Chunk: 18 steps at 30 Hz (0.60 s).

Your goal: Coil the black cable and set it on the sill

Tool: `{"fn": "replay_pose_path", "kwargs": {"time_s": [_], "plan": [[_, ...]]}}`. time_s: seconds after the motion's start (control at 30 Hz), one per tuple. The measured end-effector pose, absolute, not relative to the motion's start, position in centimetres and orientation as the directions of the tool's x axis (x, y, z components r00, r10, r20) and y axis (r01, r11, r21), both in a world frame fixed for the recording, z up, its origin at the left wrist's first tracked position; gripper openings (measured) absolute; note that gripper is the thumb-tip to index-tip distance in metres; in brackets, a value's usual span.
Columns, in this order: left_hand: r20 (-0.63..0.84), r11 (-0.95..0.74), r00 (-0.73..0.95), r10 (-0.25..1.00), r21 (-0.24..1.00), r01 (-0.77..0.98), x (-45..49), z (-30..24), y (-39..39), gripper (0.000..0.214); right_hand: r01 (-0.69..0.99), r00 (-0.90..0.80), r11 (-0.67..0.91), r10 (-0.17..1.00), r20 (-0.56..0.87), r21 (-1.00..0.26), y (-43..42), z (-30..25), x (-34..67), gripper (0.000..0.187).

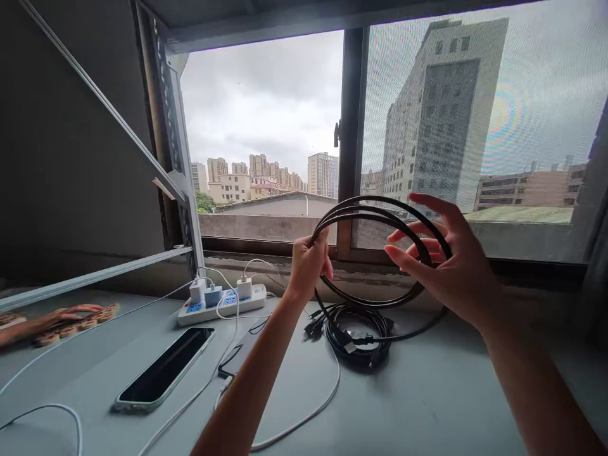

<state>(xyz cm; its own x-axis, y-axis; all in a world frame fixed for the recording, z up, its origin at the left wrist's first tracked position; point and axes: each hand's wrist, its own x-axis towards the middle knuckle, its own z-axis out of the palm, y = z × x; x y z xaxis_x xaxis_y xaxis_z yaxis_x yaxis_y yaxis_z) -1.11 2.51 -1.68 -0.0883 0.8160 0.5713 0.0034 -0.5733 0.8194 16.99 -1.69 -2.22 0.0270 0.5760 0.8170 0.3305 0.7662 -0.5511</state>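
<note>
Above coiled cables (361, 360), clasping black cable (375, 304) in left hand (306, 263), loosely cupping with right hand (458, 269); likely springy, pinch gathered loops.

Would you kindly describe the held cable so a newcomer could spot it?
Start at the window's dark middle frame. In front, the left hand grips the black cable, whose loops reach the open right hand. Unlike the black coil on the table, its loops are raised.

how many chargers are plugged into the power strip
3: a white charger near the left end of the power strip, a pale blue charger right beside it, and a second white charger farther right.
</note>
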Motion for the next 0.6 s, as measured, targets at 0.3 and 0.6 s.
{"fn": "replay_pose_path", "kwargs": {"time_s": [0.3,0.6], "plan": [[0.841,-0.629,-0.179,0.511,0.507,0.589,-0.5,-1.0,0.3,0.047,0.414,-0.046,0.735,0.606,0.794,-0.537,1.6,-4.6,14.0,0.031],[0.834,-0.576,-0.23,0.502,0.52,0.631,0.2,-0.6,-1.8,0.047,0.246,-0.061,0.734,0.664,0.745,-0.633,0.8,-4.4,13.6,0.027]]}}
